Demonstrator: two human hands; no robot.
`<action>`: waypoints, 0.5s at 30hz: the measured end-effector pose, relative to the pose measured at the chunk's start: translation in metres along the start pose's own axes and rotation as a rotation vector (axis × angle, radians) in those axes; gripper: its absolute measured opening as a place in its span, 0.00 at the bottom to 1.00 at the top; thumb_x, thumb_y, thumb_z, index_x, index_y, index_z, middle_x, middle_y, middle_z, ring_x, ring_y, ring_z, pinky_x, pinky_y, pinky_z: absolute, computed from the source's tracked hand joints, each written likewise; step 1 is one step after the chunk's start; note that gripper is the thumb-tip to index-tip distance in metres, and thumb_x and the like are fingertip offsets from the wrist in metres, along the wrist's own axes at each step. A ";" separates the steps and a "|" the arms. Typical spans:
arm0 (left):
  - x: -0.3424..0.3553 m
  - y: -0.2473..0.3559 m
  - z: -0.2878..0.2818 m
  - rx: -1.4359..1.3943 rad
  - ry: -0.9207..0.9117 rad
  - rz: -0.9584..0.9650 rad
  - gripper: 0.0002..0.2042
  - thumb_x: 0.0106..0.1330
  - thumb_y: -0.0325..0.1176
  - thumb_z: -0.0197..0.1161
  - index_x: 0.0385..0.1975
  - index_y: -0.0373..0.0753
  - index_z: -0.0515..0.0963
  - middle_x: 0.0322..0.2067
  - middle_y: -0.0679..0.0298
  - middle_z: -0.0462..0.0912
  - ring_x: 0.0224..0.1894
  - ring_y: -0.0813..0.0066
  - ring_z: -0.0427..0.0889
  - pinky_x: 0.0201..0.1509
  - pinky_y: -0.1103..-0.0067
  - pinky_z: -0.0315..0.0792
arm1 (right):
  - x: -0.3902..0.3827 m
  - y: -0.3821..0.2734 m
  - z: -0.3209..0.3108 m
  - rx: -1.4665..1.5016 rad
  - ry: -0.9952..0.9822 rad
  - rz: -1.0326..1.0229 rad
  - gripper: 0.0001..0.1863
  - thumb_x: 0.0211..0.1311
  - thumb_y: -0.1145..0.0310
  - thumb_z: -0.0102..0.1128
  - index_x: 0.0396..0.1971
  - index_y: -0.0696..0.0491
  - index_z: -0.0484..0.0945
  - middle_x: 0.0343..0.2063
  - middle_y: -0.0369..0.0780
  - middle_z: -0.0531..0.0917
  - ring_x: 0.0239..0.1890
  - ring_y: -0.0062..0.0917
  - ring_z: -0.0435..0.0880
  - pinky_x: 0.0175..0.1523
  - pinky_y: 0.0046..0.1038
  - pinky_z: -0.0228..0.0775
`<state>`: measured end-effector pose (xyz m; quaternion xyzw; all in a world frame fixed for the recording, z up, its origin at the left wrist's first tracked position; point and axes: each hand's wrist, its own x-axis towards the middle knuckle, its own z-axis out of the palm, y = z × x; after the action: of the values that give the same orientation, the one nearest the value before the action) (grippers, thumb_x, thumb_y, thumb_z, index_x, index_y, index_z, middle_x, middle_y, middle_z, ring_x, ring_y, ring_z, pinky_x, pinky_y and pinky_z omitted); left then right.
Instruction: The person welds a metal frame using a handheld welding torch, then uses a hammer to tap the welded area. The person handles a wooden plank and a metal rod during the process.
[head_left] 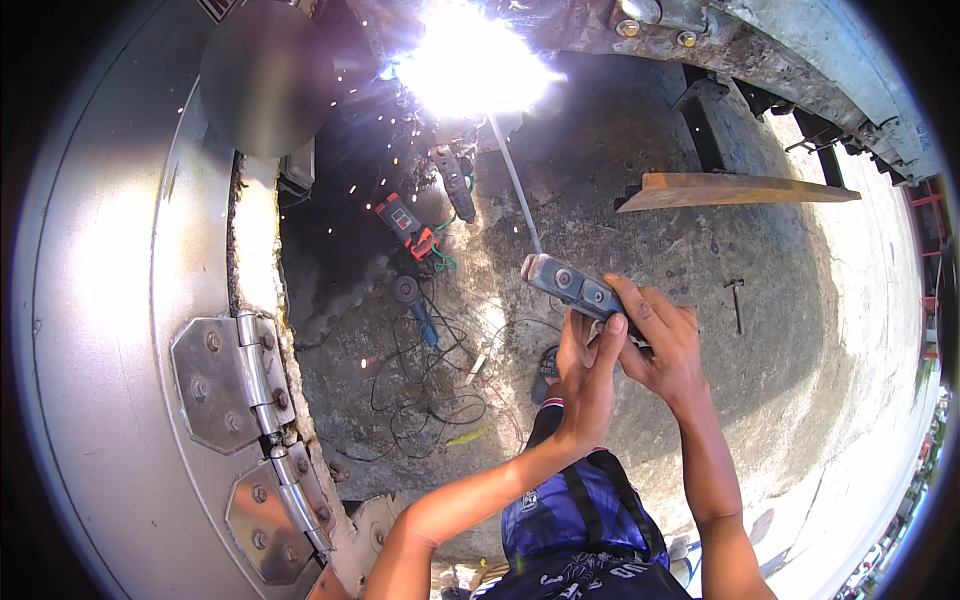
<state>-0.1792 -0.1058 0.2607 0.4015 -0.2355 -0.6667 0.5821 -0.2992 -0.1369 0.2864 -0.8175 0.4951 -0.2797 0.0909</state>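
Both hands are on a dark welding electrode holder, with two round screws showing on its side. My right hand wraps its rear end from the right. My left hand is closed against its underside, thumb pointing up. A thin grey welding rod runs from the holder's jaw up and forward. At its far end a white-hot arc glares and hides the metal being touched there. Sparks scatter left and down from the glare.
A metal door with bolted hinges stands at the left. On the concrete lie a blue angle grinder, a red-and-black box, tangled cables and a hammer. A rusty steel bar juts in at the right. A blurred dark disc hangs upper left.
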 end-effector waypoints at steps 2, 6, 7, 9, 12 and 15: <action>0.000 0.000 0.000 0.002 0.000 0.004 0.22 0.78 0.47 0.57 0.60 0.37 0.69 0.24 0.76 0.69 0.16 0.96 0.61 0.14 0.89 0.53 | 0.000 0.000 0.000 0.003 -0.009 0.008 0.33 0.49 0.67 0.71 0.60 0.58 0.79 0.38 0.44 0.86 0.32 0.35 0.86 0.35 0.33 0.79; 0.001 -0.003 -0.001 0.021 -0.003 0.032 0.21 0.79 0.46 0.55 0.59 0.35 0.69 0.24 0.76 0.68 0.15 0.95 0.61 0.15 0.89 0.54 | 0.002 0.002 0.003 0.000 0.049 -0.040 0.34 0.48 0.68 0.72 0.60 0.58 0.78 0.38 0.44 0.86 0.31 0.34 0.85 0.34 0.32 0.78; 0.001 -0.002 -0.001 0.025 -0.003 0.038 0.21 0.79 0.46 0.55 0.59 0.35 0.69 0.23 0.76 0.68 0.15 0.95 0.61 0.15 0.89 0.54 | 0.003 0.002 0.004 0.000 0.065 -0.054 0.34 0.48 0.68 0.72 0.60 0.59 0.78 0.38 0.44 0.86 0.31 0.34 0.85 0.34 0.32 0.78; 0.001 0.000 0.000 0.030 0.002 0.049 0.21 0.79 0.46 0.54 0.58 0.35 0.69 0.23 0.75 0.68 0.15 0.95 0.61 0.15 0.89 0.54 | 0.004 0.002 0.004 0.014 0.061 -0.056 0.35 0.48 0.68 0.72 0.61 0.59 0.78 0.39 0.44 0.86 0.31 0.34 0.85 0.34 0.32 0.78; 0.002 -0.001 0.000 0.043 0.009 0.047 0.20 0.79 0.47 0.54 0.58 0.36 0.69 0.23 0.75 0.68 0.15 0.94 0.62 0.15 0.88 0.54 | 0.002 0.002 0.004 -0.001 0.035 -0.036 0.35 0.48 0.69 0.72 0.61 0.58 0.78 0.40 0.45 0.86 0.31 0.34 0.86 0.35 0.32 0.79; 0.000 0.002 -0.001 -0.044 -0.002 -0.092 0.25 0.79 0.42 0.56 0.66 0.32 0.61 0.48 0.63 0.70 0.47 0.80 0.67 0.51 0.78 0.58 | -0.003 0.005 0.004 0.040 -0.024 0.014 0.34 0.49 0.68 0.72 0.60 0.57 0.78 0.42 0.46 0.86 0.33 0.36 0.87 0.36 0.33 0.81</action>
<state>-0.1772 -0.1060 0.2616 0.3984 -0.2029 -0.6981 0.5593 -0.3023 -0.1374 0.2800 -0.8153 0.4941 -0.2792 0.1150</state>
